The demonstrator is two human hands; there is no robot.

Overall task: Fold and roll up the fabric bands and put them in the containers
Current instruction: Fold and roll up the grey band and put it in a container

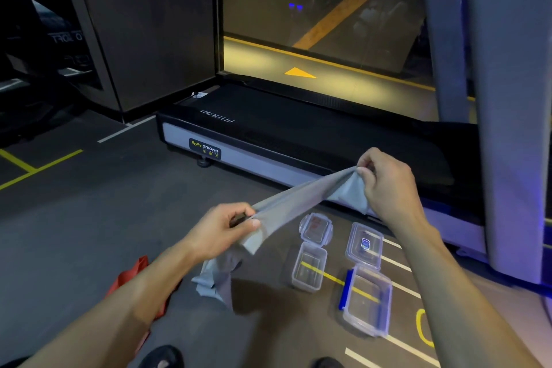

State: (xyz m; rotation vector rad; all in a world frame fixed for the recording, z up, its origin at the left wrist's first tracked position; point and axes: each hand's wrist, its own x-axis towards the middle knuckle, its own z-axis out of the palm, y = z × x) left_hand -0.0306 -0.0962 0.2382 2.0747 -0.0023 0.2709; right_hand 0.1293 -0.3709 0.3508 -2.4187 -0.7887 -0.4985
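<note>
Treadmill (313, 140) runs across the back, floor (89, 233) in front is the work area, so everything sits low and within reach of someone standing over it. Grey band (295, 197) is the job in hand: held up in the air, stretched between both hands over the floor, its loose tail hanging below the left hand, probably reaching the floor. Held taut like that most likely to flatten it and line up the edges before the first fold. Red band (131, 278) lies on the floor behind the left forearm, mostly hidden, looks queued for later. Big box (369, 302) with the blue clip sits open on the floor at right, its lid (365, 245) just beyond it; small box (309, 267) just left, its lid (316, 228) beyond. Both boxes look empty, lids off and parked clear so a roll can drop straight in. Left hand (221, 231) pinches the band's lower stretch, thumb over curled fingers. Right hand (385, 182) grips the bunched top end, fingers curled tight round the cloth.
</note>
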